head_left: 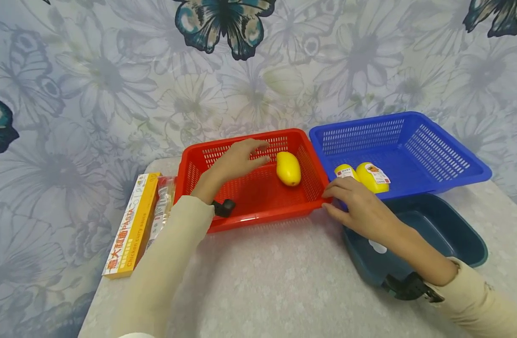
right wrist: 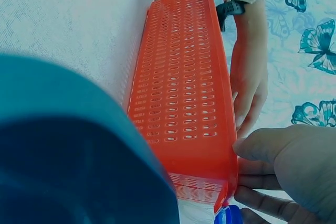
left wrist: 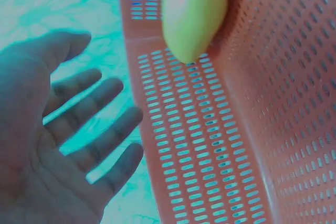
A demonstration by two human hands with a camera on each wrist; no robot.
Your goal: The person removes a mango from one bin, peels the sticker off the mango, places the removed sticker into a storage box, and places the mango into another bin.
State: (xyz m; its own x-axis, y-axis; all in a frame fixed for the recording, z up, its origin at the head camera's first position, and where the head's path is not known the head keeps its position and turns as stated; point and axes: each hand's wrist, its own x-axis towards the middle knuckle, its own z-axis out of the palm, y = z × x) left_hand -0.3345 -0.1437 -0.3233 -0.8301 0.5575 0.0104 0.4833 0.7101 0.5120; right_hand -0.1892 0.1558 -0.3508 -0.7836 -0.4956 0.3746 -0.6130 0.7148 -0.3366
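Floral wall (head_left: 114, 70) behind. Left hand (head_left: 236, 162), loose and empty, above red basket (head_left: 262, 217); right hand (head_left: 359, 206) at its near right corner, grip uncertain. Mango (head_left: 289, 170) inside, right: best grasped mid-body.

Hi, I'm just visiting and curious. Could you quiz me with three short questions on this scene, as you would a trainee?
1. What lies inside the red basket?
A) the pasta box
B) a yellow fruit
C) the dark green tub
2. True or false: the left hand is apart from that fruit.
3. How many labelled yellow items lie in the blue basket?

Key: 1. B; 2. True; 3. Two
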